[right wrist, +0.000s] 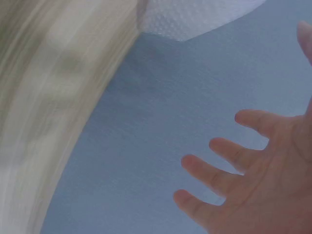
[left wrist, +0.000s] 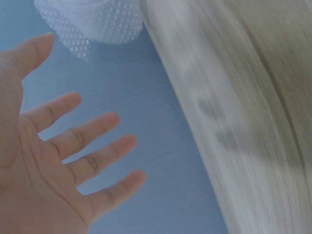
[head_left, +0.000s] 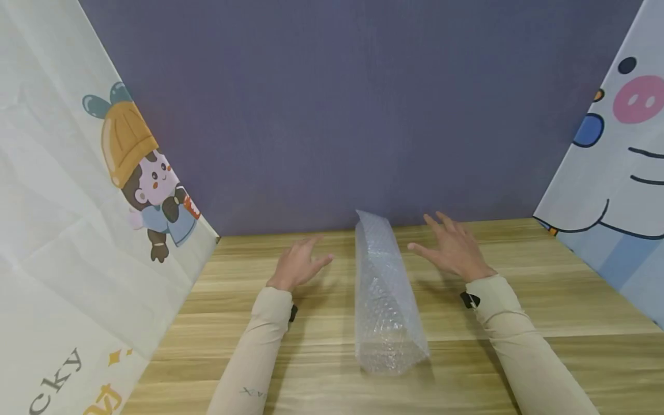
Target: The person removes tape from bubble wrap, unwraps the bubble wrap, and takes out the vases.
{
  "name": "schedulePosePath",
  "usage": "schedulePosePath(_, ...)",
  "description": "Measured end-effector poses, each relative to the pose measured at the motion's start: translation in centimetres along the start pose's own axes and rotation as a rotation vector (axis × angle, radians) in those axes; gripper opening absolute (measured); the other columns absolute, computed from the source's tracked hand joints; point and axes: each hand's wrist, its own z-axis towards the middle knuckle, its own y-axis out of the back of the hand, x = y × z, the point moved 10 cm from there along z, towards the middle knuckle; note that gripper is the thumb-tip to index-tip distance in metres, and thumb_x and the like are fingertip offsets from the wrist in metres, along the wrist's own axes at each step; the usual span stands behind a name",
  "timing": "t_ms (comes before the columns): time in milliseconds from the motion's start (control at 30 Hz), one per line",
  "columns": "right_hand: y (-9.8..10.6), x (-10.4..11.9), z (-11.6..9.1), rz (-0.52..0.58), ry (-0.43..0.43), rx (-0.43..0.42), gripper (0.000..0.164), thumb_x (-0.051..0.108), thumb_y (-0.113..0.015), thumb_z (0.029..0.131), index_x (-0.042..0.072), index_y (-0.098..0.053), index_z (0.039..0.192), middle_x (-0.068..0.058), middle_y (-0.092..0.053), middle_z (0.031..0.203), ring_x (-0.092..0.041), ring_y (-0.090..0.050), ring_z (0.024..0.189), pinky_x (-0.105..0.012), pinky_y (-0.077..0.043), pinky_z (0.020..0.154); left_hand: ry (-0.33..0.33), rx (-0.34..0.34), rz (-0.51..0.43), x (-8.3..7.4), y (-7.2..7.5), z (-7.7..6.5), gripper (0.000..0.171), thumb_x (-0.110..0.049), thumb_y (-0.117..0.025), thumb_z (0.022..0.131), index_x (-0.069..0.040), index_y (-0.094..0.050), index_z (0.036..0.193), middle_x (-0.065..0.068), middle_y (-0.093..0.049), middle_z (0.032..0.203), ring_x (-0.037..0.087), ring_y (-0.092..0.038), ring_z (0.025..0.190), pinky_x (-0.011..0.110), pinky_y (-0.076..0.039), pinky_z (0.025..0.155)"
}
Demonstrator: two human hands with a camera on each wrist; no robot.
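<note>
A roll of clear bubble wrap (head_left: 386, 288) lies lengthwise on the wooden table, its loose edge running diagonally along the top and its far end near the back panel. To its left, my left hand (head_left: 299, 264) is held over the table with fingers spread and nothing in it. On the other side my right hand (head_left: 452, 246) is likewise spread and bare. Both hands are apart from the wrap. The left wrist view shows the open left palm (left wrist: 39, 161) below one end of the bubble wrap (left wrist: 105, 22); the right wrist view shows the right palm (right wrist: 273, 180) with fingers extended.
The wood-grain table (head_left: 218, 323) ends at an upright dark blue-grey panel (head_left: 337, 115). A white cloth with a cartoon child (head_left: 155, 178) hangs at the left, and one with a cartoon pig (head_left: 622, 173) at the right.
</note>
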Motion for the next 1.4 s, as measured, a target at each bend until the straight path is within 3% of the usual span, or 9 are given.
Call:
schedulePosePath(267, 0.5, 1.1, -0.1, 0.039, 0.027, 0.027, 0.096, 0.073, -0.046, 0.096, 0.006, -0.026, 0.162, -0.032, -0.025, 0.163, -0.060, -0.029, 0.144, -0.079, -0.025, 0.113, -0.039, -0.025, -0.001, -1.2, 0.6, 0.1, 0.056, -0.052, -0.060, 0.100, -0.018, -0.059, 0.144, 0.007, -0.061, 0.146, 0.032, -0.061, 0.130, 0.050, -0.050, 0.110)
schedulePosePath(467, -0.1, 2.6, -0.3, 0.222, 0.089, 0.117, 0.088, 0.065, -0.053, 0.098, 0.006, -0.031, 0.160, -0.029, -0.042, 0.156, -0.053, -0.043, 0.141, -0.072, -0.036, 0.112, -0.073, 0.000, -0.044, -2.4, 0.6, 0.0, 0.050, -0.047, -0.062, 0.100, -0.016, -0.062, 0.140, 0.009, -0.066, 0.140, 0.030, -0.065, 0.125, 0.049, -0.051, 0.108)
schedulePosePath(667, 0.1, 4.5, -0.6, 0.351, 0.165, 0.138, 0.074, 0.052, -0.062, 0.099, 0.005, -0.043, 0.153, -0.023, -0.055, 0.147, -0.044, -0.059, 0.127, -0.062, -0.050, 0.102, -0.086, 0.068, -0.132, -3.4, -0.1, -0.2, 0.047, -0.043, -0.064, 0.100, -0.018, -0.062, 0.140, 0.012, -0.069, 0.135, 0.034, -0.066, 0.121, 0.052, -0.054, 0.102)
schedulePosePath(833, 0.1, 5.9, -0.8, 0.389, 0.200, 0.161, 0.063, 0.045, -0.067, 0.098, 0.003, -0.054, 0.144, -0.012, -0.068, 0.112, -0.025, -0.066, 0.098, -0.041, -0.057, 0.083, -0.107, 0.122, -0.175, -4.2, -1.1, -0.3, 0.048, -0.044, -0.066, 0.098, -0.019, -0.062, 0.139, 0.011, -0.067, 0.136, 0.033, -0.064, 0.123, 0.052, -0.053, 0.102)
schedulePosePath(900, -0.1, 6.5, -0.9, 0.395, 0.213, 0.174, 0.061, 0.044, -0.067, 0.098, 0.003, -0.057, 0.141, -0.006, -0.065, 0.095, -0.018, -0.060, 0.082, -0.032, -0.052, 0.072, -0.126, 0.147, -0.196, -4.6, -1.7, -0.3, 0.049, -0.046, -0.066, 0.098, -0.019, -0.062, 0.139, 0.011, -0.067, 0.136, 0.032, -0.064, 0.122, 0.050, -0.053, 0.102)
schedulePosePath(1000, -0.4, 7.2, -1.0, 0.420, 0.227, 0.184, 0.058, 0.043, -0.069, 0.098, 0.004, -0.059, 0.139, -0.001, -0.058, 0.084, -0.013, -0.051, 0.070, -0.027, -0.045, 0.064, -0.150, 0.177, -0.246, -5.3, -2.3, -0.4, 0.051, -0.046, -0.066, 0.098, -0.017, -0.062, 0.139, 0.012, -0.069, 0.133, 0.030, -0.064, 0.120, 0.050, -0.054, 0.099)
schedulePosePath(1233, -1.1, 8.7, -1.1, 0.481, 0.256, 0.173, 0.059, 0.039, -0.069, 0.098, 0.004, -0.053, 0.143, -0.002, -0.060, 0.090, -0.014, -0.056, 0.076, -0.028, -0.049, 0.066, -0.167, 0.238, -0.301, -6.5, -3.3, -0.8, 0.059, -0.060, -0.058, 0.098, -0.024, -0.057, 0.145, 0.007, -0.070, 0.127, 0.022, -0.065, 0.116, 0.045, -0.056, 0.096)
schedulePosePath(1400, -1.6, 9.2, -1.2, 0.514, 0.241, 0.186, 0.060, 0.040, -0.069, 0.098, 0.005, -0.052, 0.144, -0.007, -0.061, 0.098, -0.017, -0.059, 0.080, -0.031, -0.052, 0.066, -0.138, 0.282, -0.331, -6.8, -4.1, -1.0, 0.071, -0.072, -0.055, 0.093, -0.030, -0.051, 0.150, 0.006, -0.067, 0.133, 0.020, -0.064, 0.118, 0.043, -0.056, 0.095)
